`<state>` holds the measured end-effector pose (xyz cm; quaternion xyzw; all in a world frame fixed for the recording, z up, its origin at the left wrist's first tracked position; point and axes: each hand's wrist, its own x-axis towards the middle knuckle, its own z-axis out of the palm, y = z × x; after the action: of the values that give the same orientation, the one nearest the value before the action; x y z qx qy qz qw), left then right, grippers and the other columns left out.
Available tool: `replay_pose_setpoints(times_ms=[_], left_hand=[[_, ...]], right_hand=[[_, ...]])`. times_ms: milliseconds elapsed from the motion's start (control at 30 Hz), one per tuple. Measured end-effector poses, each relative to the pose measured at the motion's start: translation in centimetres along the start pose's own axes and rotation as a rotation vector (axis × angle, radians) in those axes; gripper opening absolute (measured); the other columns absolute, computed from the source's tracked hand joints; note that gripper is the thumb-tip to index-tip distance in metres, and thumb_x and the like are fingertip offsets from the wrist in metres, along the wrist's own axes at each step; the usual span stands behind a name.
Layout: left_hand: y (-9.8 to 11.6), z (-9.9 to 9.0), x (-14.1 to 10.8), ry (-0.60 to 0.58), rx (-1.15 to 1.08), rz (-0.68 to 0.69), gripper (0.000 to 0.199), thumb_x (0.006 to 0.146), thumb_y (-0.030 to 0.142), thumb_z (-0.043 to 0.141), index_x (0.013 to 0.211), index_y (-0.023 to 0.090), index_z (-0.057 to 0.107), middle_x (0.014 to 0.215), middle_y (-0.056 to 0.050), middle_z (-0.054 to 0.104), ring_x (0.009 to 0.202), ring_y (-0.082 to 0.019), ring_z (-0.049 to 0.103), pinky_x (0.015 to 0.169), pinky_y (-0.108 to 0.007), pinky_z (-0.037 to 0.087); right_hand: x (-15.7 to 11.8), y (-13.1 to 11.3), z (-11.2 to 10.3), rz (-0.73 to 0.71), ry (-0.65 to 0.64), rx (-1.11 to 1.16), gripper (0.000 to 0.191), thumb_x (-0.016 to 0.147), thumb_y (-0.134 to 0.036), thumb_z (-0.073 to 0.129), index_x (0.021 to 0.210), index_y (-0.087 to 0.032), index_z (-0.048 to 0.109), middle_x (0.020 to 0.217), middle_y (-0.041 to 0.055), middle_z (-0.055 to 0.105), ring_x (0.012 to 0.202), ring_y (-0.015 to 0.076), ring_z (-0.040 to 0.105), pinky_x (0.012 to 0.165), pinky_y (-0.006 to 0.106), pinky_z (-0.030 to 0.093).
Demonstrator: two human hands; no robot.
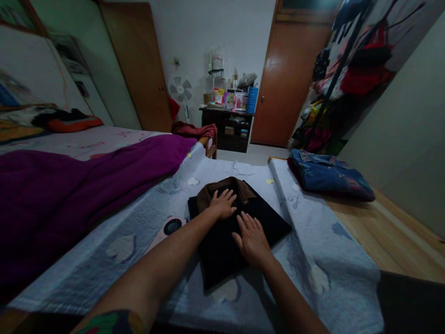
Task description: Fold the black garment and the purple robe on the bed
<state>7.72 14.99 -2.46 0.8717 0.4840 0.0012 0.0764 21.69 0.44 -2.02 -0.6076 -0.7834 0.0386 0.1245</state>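
Note:
A folded black garment with a brown collar, perhaps a shirt or jacket (222, 250), lies on the light blue bedsheet (292, 260) in front of me. My left hand (223, 204) rests flat on it just below the collar (245, 191), fingers spread. Lower and to the right, my right hand (253, 236) also lies on the dark cloth with its fingers stretched out. Neither hand grips anything. Beside my left forearm is a pink phone (167, 231) with a round black part on its back, partly hidden by the arm.
On the right, folded denim clothing (328, 174) sits on a wooden ledge (361, 218). A purple blanket (104, 181) covers the bed at left. Farther back stand a fan (181, 90), a dark cabinet (227, 127) with items on top, and a wooden door (288, 83). Bags (368, 69) hang at right.

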Motion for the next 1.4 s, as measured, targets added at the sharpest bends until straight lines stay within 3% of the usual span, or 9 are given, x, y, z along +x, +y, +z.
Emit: replay_pose_setpoints(times_ms=[233,367,433,533,700,867,1000,1233,1400], left_hand=[[-0.6,0.0,1.3,0.036,-0.022,-0.133,0.062,0.091,0.050,0.040,0.147,0.026,0.033,0.160,-0.006,0.017,0.147,-0.027,0.010,0.114,-0.056,0.012],[-1.3,-0.9,1.9,0.132,-0.089,-0.127,0.048,0.088,0.043,0.050,0.133,0.026,0.051,0.150,-0.007,0.041,0.140,-0.027,0.030,0.114,-0.050,0.019],[-2.4,-1.8,2.2,0.201,-0.111,-0.159,0.038,0.088,0.033,0.051,0.124,0.024,0.057,0.140,-0.009,0.052,0.135,-0.026,0.038,0.113,-0.045,0.021],[-4.7,-3.2,2.8,0.244,-0.132,-0.280,0.037,0.088,0.024,0.048,0.123,0.017,0.057,0.134,-0.016,0.054,0.131,-0.028,0.043,0.110,-0.043,0.026],[-8.2,-4.0,4.6,0.177,-0.256,-0.414,0.048,0.080,0.028,0.063,0.125,0.013,0.056,0.122,-0.015,0.064,0.114,-0.025,0.059,0.091,-0.029,0.044],[-9.0,-3.8,5.6,0.125,-0.395,-0.395,0.032,0.077,0.033,0.068,0.104,0.017,0.070,0.099,-0.005,0.073,0.091,-0.018,0.067,0.072,-0.021,0.047],[-9.2,-3.7,5.6,0.135,-0.446,-0.387,0.023,0.078,0.033,0.067,0.094,0.018,0.074,0.088,-0.003,0.074,0.081,-0.016,0.067,0.065,-0.021,0.045],[-10.2,-4.2,6.3,0.139,-0.416,-0.381,0.022,0.081,0.033,0.060,0.084,0.018,0.075,0.080,-0.003,0.073,0.079,-0.017,0.065,0.065,-0.022,0.044],[-10.0,-3.7,6.5,0.142,-0.333,-0.386,0.022,0.081,0.031,0.057,0.083,0.018,0.075,0.091,-0.007,0.073,0.091,-0.021,0.064,0.073,-0.024,0.043]], right_hand=[[0.0,0.1,0.3,0.003,-0.005,0.001,0.059,0.095,-0.044,0.038,0.145,-0.011,0.039,0.152,0.0140,0.034,0.141,0.0269,0.030,0.115,0.045,0.019],[0.0,0.1,0.2,0.010,-0.020,0.006,0.061,0.095,-0.045,0.037,0.145,-0.010,0.038,0.152,0.0145,0.034,0.141,0.0275,0.029,0.115,0.045,0.019],[0.0,0.1,0.2,0.010,-0.020,0.012,0.061,0.095,-0.046,0.037,0.145,-0.010,0.038,0.152,0.0144,0.034,0.141,0.0275,0.029,0.115,0.045,0.018],[-0.1,0.1,0.3,0.007,-0.015,0.016,0.061,0.095,-0.046,0.037,0.145,-0.010,0.038,0.152,0.0146,0.033,0.141,0.0277,0.029,0.115,0.045,0.018],[0.0,0.2,0.5,0.010,-0.016,0.015,0.062,0.095,-0.047,0.038,0.146,-0.011,0.037,0.152,0.0148,0.033,0.141,0.0277,0.028,0.115,0.045,0.018],[0.0,0.1,0.3,0.016,-0.026,0.025,0.062,0.095,-0.047,0.038,0.146,-0.011,0.037,0.153,0.0145,0.033,0.141,0.0273,0.028,0.115,0.045,0.018],[-0.1,0.0,0.1,0.018,-0.023,0.034,0.061,0.095,-0.047,0.038,0.145,-0.012,0.038,0.153,0.0141,0.033,0.141,0.0274,0.029,0.115,0.045,0.019],[-0.2,0.0,-0.1,0.019,-0.028,0.034,0.062,0.095,-0.047,0.037,0.146,-0.012,0.038,0.153,0.0134,0.033,0.141,0.0273,0.028,0.115,0.044,0.018],[-0.1,0.0,-0.1,0.023,-0.038,0.047,0.063,0.095,-0.048,0.037,0.146,-0.011,0.036,0.153,0.0139,0.032,0.142,0.0276,0.028,0.115,0.044,0.017]])
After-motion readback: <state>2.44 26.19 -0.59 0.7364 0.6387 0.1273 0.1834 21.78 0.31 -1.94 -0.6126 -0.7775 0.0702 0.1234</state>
